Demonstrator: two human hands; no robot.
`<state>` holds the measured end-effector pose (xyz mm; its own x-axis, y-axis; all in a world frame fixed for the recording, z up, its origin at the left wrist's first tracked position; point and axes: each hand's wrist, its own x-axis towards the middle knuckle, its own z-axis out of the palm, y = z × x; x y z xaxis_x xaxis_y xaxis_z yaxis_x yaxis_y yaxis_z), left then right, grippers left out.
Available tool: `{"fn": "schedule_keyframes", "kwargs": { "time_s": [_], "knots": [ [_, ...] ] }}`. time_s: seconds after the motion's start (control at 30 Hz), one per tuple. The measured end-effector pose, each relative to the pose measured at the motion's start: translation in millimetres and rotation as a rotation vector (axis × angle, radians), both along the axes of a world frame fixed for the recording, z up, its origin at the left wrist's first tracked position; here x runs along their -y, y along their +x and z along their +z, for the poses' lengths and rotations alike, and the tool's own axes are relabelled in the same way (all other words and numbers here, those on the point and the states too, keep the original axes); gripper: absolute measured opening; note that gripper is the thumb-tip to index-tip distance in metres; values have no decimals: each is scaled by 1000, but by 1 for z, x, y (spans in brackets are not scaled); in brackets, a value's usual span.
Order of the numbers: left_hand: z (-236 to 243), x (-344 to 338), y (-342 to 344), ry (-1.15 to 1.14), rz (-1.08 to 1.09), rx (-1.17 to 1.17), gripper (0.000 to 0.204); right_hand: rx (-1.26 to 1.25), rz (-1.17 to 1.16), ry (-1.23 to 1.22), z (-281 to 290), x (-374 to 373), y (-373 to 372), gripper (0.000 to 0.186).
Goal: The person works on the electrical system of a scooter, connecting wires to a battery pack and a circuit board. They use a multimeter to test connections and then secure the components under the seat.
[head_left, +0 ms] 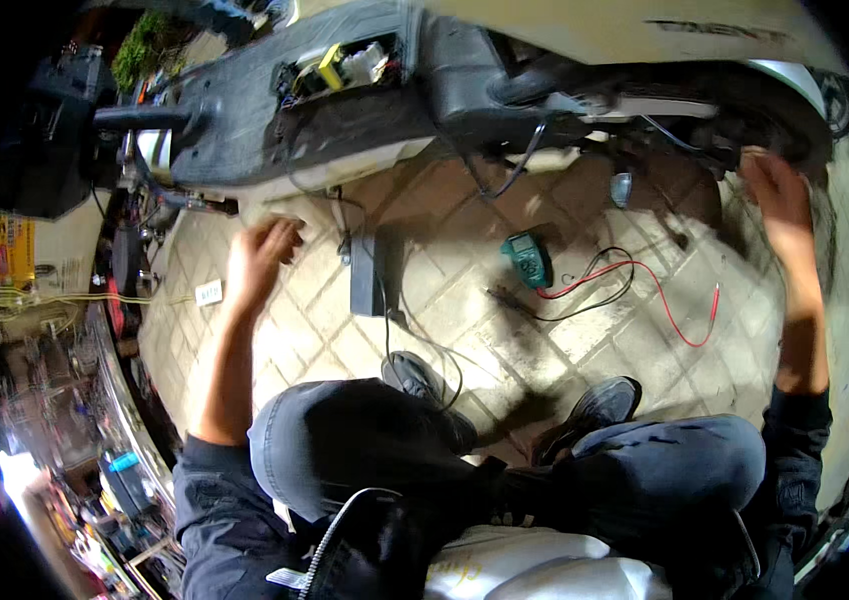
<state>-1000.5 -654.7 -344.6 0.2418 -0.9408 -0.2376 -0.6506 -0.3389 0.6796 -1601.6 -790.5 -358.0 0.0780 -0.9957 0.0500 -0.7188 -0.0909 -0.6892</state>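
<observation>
Stretching left to right, the scooter (455,85) points its footboard (235,105) leftward.

Dark lettering (720,31) on pale scooter panel (585,30), yellow script (455,573) on white cloth (550,562)

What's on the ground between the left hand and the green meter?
In the head view, a black box and a dark cord lie between the left hand and green meter.
</observation>
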Motion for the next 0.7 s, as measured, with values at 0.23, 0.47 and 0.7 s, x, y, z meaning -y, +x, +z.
{"fn": "schedule_keyframes", "kwargs": {
  "time_s": [0.23,0.47,0.7],
  "knots": [
    [-239,-116,59,301,150,313,71,-460,780,468,-29,-53,102,33],
    [-254,-125,16,317,344,231,30,-420,1074,580,-116,-113,175,43],
    [-254,-170,-39,455,472,-719,35,-276,1175,595,-178,-172,323,29]
  ]
}}
